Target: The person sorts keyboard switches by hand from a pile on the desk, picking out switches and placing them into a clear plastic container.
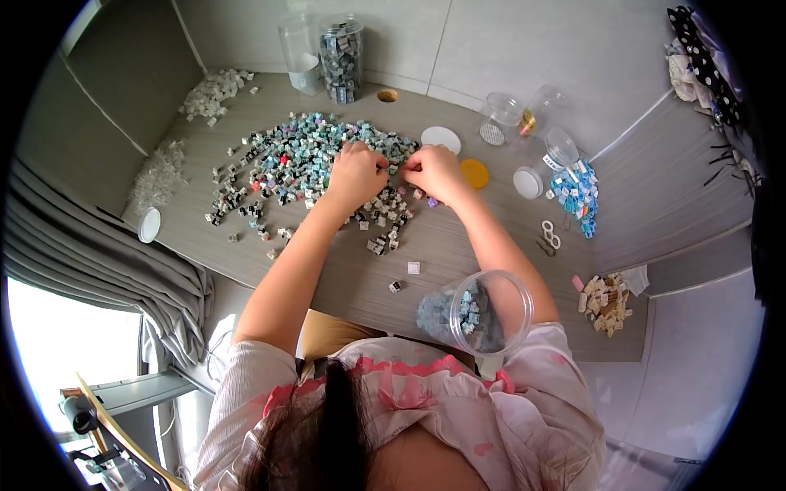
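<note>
Head view — desk [352, 293]: some room before the near edge; plastic jar [483, 319] by right forearm [495, 233].
Pile of small pieces [299, 159]: partly under left hand [358, 173], beside right hand [435, 173].
Grip: fingers curled, nearly pinched — what is held, I cannot tell.

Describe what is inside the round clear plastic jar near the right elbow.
Small light-blue block-like pieces show inside the jar; any buried under the upper ones cannot be seen.

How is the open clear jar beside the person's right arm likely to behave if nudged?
The jar would probably feel light for its size, since its clear wall looks like thin plastic. A bump might tip it, as it looks fairly tall. The small blue pieces inside could then spill, since the mouth has no lid.
</note>
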Tool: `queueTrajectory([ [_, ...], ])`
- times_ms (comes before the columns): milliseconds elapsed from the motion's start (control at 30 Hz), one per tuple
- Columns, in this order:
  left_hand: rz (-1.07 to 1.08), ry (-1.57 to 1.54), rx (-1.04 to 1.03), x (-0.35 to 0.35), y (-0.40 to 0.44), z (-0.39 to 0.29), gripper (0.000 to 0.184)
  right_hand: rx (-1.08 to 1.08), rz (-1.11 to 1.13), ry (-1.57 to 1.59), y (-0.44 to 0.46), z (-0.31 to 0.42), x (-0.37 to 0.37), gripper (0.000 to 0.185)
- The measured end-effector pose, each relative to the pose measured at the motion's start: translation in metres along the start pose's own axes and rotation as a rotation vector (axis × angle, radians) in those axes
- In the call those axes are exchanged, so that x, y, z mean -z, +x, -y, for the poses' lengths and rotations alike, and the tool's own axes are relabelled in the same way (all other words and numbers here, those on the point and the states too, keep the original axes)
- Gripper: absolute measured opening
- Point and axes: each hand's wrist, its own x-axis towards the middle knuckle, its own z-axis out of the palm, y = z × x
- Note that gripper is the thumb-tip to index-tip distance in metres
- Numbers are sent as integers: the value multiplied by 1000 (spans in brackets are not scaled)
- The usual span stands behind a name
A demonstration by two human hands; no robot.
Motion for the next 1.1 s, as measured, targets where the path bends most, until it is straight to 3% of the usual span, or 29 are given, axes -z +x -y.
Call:
queueTrajectory([
  [100, 47, 57, 6, 7, -3, -5, 19, 277, -213, -245, -5, -12, 2, 16],
  [333, 157, 16, 47, 7, -1, -8, 23, 348, -180, -428, -22, -21, 8, 23],
  [433, 19, -40, -10, 6, -5, -5, 20, 433, -233, -357, -22, -22, 8, 21],
  [533, 69, -488, 265, 20, -4, -12, 21, 246, -146, 427, -3, -29, 1, 20],
  [633, -47, -974, 561, 22, 1, -5, 26, -58, -64, 1243, 5, -28, 9, 20],
  [667, -27, -1203, 632, 25, 1, -1, 27, -82, -68, 1275, 8, -28, 9, 20],
  [767, -71, -1767, 909, 33, 2, 0, 29, 214, -127, 530, 17, -24, -7, 20],
  [800, -47, -1821, 908, 32, 3, 6, 31, 290, -147, 302, 14, -17, -11, 21],
  [900, -9, -1495, 768, 29, 4, 19, 26, 197, -165, -132, -7, 19, -6, 21],
  [1000, 4, -405, 239, 35, -5, -1, 17, 278, -251, -252, 2, 11, -16, 23],
  [1100, 7, -189, 20, 18, -11, 2, 19, 177, -175, -161, 1, 16, -12, 24],
])
